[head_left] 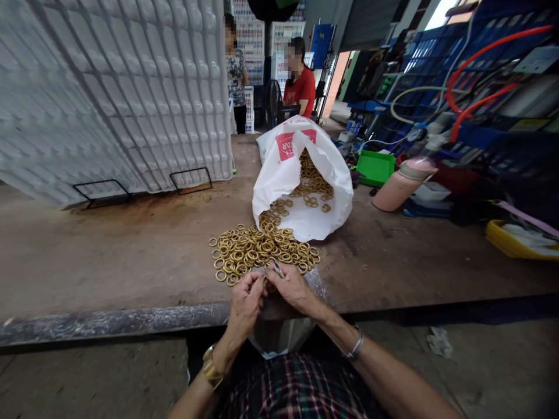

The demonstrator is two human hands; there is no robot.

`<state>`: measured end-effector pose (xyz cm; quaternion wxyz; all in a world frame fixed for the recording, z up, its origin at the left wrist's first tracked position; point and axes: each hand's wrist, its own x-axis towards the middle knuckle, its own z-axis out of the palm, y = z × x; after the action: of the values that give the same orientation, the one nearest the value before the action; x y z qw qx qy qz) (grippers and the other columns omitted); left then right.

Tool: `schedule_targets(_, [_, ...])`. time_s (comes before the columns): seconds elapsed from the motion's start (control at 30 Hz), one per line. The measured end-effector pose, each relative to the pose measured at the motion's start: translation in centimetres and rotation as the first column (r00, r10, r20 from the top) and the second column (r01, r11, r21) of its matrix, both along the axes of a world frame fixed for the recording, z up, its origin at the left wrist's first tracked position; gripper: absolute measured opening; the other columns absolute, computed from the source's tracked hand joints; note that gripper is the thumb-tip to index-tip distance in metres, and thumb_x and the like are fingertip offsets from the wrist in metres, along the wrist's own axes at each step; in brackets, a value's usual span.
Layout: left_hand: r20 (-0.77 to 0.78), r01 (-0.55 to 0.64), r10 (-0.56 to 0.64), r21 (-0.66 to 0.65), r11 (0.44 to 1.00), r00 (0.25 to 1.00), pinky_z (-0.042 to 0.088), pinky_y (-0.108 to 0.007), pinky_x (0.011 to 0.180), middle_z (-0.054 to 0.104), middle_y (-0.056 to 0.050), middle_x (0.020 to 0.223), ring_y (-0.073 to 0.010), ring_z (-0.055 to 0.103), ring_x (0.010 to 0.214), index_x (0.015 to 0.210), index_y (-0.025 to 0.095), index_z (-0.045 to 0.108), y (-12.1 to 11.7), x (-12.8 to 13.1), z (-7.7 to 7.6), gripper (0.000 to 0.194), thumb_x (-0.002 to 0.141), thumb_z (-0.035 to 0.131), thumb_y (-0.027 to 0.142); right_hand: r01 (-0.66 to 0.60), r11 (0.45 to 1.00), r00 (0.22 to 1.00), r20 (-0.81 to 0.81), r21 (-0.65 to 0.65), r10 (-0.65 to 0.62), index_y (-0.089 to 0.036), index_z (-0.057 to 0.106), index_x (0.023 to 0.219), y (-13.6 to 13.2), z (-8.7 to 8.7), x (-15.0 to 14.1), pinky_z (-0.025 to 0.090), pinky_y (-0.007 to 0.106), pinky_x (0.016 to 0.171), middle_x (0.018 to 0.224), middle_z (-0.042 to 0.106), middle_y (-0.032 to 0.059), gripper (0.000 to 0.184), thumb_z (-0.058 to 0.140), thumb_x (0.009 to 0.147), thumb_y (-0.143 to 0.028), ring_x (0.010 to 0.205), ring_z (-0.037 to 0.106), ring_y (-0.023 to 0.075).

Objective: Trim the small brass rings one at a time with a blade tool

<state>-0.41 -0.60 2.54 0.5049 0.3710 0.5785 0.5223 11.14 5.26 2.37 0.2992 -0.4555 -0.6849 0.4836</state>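
Before the sack (332, 215), I judged rings (248, 250) stiff, best rim-held, left hand (247, 298) pinched closed, contents unclear, right hand (293, 285) gripping a tool (278, 269).

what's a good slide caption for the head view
Hands close together at a table, a slim tool in the right, by gold-coloured rings heaped at the mouth of a white bag.

The person wears a dark plaid garment (301, 389) with reddish and green lines. Left of it, a gold-coloured watch (212, 369) circles the left hand's (245, 299) wrist; right of it, a silvery bangle (357, 344) circles the right hand's (295, 288).
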Motion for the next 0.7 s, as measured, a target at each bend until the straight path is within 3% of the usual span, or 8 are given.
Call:
schedule_targets(0.07, [0.077, 0.053, -0.047, -0.065, 0.996, 0.996, 0.026, -0.016, 0.035, 0.048, 0.006, 0.054, -0.0045, 0.034, 0.036, 0.078, 0.018, 0.052, -0.2, -0.1, 0.2, 0.028, 0.076, 0.053, 0.046, 0.003, 0.999, 1.000, 0.015, 0.035, -0.003, -0.018, 0.046, 0.060, -0.1, 0.2, 0.0, 0.033, 0.021, 0.053, 0.056, 0.045, -0.0041, 0.028, 0.043, 0.081, -0.036, 0.054, 0.041, 0.0089])
schedule_targets(0.27, [0.181, 0.093, -0.088, -0.019, 0.995, 0.980, 0.028, -0.014, 0.035, 0.047, 0.007, 0.057, -0.0033, 0.035, 0.038, 0.075, 0.018, 0.047, -0.6, -0.2, 0.3, 0.028, 0.077, 0.053, 0.046, -0.006, 1.000, 1.000, 0.001, 0.000, 0.006, -0.018, 0.048, 0.061, -0.2, 0.4, 0.0, 0.034, 0.020, 0.052, 0.056, 0.048, -0.0032, 0.030, 0.039, 0.085, -0.035, 0.053, 0.044, 0.0092])
schedule_targets(0.33, [0.173, 0.082, -0.078, -0.018, 0.996, 0.982, 0.028, -0.014, 0.035, 0.048, 0.007, 0.058, -0.0034, 0.036, 0.039, 0.076, 0.018, 0.047, -0.7, -0.2, 0.2, 0.028, 0.078, 0.052, 0.046, 0.001, 0.999, 0.999, 0.033, 0.043, -0.003, -0.017, 0.052, 0.067, -0.2, 0.2, 0.2, 0.035, 0.021, 0.054, 0.059, 0.052, -0.0020, 0.029, 0.036, 0.086, -0.032, 0.055, 0.048, 0.0100])
schedule_targets(0.4, [0.140, 0.063, -0.059, -0.020, 0.998, 0.988, 0.029, -0.014, 0.035, 0.050, 0.006, 0.059, -0.0037, 0.037, 0.039, 0.076, 0.018, 0.047, -0.7, 0.0, 0.2, 0.029, 0.079, 0.051, 0.046, -0.029, 0.986, 0.992, 0.126, 0.162, 0.008, -0.018, 0.054, 0.071, -0.3, 0.0, 0.5, 0.034, 0.021, 0.056, 0.061, 0.055, -0.0009, 0.025, 0.037, 0.086, -0.027, 0.057, 0.049, 0.0107])
schedule_targets(0.5, [0.075, 0.026, -0.025, -0.013, 1.000, 0.997, 0.030, -0.015, 0.035, 0.050, 0.005, 0.057, -0.0044, 0.036, 0.038, 0.075, 0.018, 0.047, -0.8, 0.1, 0.3, 0.030, 0.078, 0.051, 0.047, -0.175, 0.920, 0.944, 0.324, 0.350, 0.057, -0.019, 0.055, 0.074, -0.6, -0.3, 0.8, 0.033, 0.021, 0.059, 0.067, 0.058, 0.0002, 0.015, 0.041, 0.079, -0.015, 0.061, 0.051, 0.0116])
schedule_targets(0.57, [0.038, 0.017, -0.017, 0.003, 1.000, 0.999, 0.030, -0.016, 0.036, 0.047, 0.006, 0.053, -0.0048, 0.036, 0.038, 0.074, 0.018, 0.047, -0.8, 0.1, 0.4, 0.029, 0.078, 0.050, 0.047, -0.252, 0.881, 0.903, 0.426, 0.401, 0.064, -0.019, 0.055, 0.075, -0.9, -0.4, 0.8, 0.031, 0.022, 0.058, 0.070, 0.060, 0.0011, 0.015, 0.043, 0.073, -0.008, 0.063, 0.052, 0.0122])
schedule_targets(0.7, [-0.004, 0.025, -0.025, 0.033, 0.999, 1.000, 0.030, -0.016, 0.037, 0.043, 0.008, 0.048, -0.0057, 0.036, 0.038, 0.073, 0.018, 0.046, -0.8, 0.1, 0.5, 0.028, 0.078, 0.050, 0.046, -0.286, 0.864, 0.858, 0.512, 0.415, 0.039, -0.018, 0.054, 0.078, -1.2, -0.4, 0.7, 0.029, 0.023, 0.057, 0.071, 0.062, 0.0021, 0.017, 0.043, 0.071, -0.006, 0.063, 0.054, 0.0128])
